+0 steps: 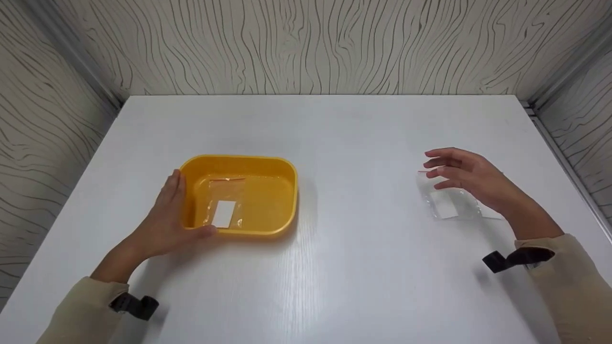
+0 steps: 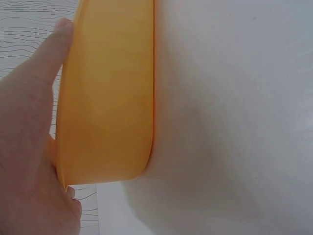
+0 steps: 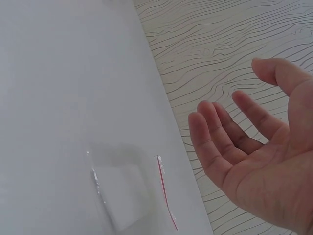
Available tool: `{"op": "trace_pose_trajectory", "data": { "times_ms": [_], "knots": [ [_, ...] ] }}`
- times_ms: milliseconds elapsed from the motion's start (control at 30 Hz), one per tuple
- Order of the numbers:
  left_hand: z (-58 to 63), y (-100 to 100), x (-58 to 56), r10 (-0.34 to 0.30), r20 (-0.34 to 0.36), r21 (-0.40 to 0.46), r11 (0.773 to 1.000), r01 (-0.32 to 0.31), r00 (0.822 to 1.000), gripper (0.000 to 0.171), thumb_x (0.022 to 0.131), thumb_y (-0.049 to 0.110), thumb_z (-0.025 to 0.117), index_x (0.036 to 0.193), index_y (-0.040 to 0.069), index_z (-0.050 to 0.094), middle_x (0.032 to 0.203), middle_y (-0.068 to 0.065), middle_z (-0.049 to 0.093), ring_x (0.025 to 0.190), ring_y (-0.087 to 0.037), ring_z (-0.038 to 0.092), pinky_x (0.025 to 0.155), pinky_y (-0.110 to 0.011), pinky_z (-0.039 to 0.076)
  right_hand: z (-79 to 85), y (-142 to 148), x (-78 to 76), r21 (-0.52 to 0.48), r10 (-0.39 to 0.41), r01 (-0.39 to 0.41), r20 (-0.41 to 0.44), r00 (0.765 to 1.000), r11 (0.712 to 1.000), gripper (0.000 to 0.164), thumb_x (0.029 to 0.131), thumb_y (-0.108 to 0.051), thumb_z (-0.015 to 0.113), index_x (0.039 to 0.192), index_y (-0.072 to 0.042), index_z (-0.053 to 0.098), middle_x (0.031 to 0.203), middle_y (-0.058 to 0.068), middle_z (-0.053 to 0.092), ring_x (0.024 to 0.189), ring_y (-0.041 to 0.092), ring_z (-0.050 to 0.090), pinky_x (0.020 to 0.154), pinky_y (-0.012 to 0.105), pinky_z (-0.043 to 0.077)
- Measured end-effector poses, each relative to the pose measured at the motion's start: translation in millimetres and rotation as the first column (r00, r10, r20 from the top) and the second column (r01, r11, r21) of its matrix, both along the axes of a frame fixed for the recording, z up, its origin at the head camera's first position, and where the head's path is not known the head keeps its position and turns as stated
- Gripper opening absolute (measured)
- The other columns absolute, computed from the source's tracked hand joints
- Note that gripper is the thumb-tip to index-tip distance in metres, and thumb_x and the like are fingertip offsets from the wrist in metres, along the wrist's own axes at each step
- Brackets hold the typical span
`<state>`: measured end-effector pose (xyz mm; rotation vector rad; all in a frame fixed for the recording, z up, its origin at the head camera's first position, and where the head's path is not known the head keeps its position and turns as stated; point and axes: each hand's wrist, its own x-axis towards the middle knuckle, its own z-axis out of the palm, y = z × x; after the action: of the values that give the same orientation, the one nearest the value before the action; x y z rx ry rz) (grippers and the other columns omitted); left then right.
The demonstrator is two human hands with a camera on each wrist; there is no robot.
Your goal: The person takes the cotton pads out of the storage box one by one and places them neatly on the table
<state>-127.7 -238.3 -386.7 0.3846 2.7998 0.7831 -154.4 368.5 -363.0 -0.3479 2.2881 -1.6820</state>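
Note:
A yellow plastic basin [image 1: 287,191] stands on the white table at the left. My left hand [image 1: 165,222] grips its near left corner, thumb along the front rim and fingers against the left side. The left wrist view shows this hand [image 2: 29,132] at the outer wall. Inside the basin lies a clear zip bag [image 1: 226,188] with a white label. My right hand [image 1: 471,174] hovers over another clear zip bag [image 1: 452,203] at the table's right, its fingers loosely bent and holding nothing. This bag has a white label and a red strip, clear in the right wrist view.
Another white patch [image 1: 490,212], partly behind the right forearm, lies beside the right bag; its kind is unclear. Wood-patterned panels [image 1: 320,48] rise behind the white table [image 1: 358,267] and at both sides.

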Motion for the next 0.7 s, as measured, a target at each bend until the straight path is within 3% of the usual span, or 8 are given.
{"op": "trace_pose_trajectory", "data": {
  "times_ms": [700],
  "knots": [
    [-1.0, 0, 0.6, 0.005, -0.003, 0.002, 1.000, -0.005, 1.000, 0.135, 0.080, 0.061, 0.077, 0.158, -0.005, -0.013, 0.167, -0.023, -0.014, 0.153, -0.046, -0.005, 0.116, -0.070, 0.018, 4.9, -19, -7.5, -0.032, 0.003, -0.003, 0.003, 1.000, 0.999, 0.038, 0.104, -0.010, 0.059, 0.141, -0.006, 0.055, 0.128, 0.011, 0.062, 0.112, 0.018, 0.066, 0.090, 0.032, 0.058]
  ]
}}
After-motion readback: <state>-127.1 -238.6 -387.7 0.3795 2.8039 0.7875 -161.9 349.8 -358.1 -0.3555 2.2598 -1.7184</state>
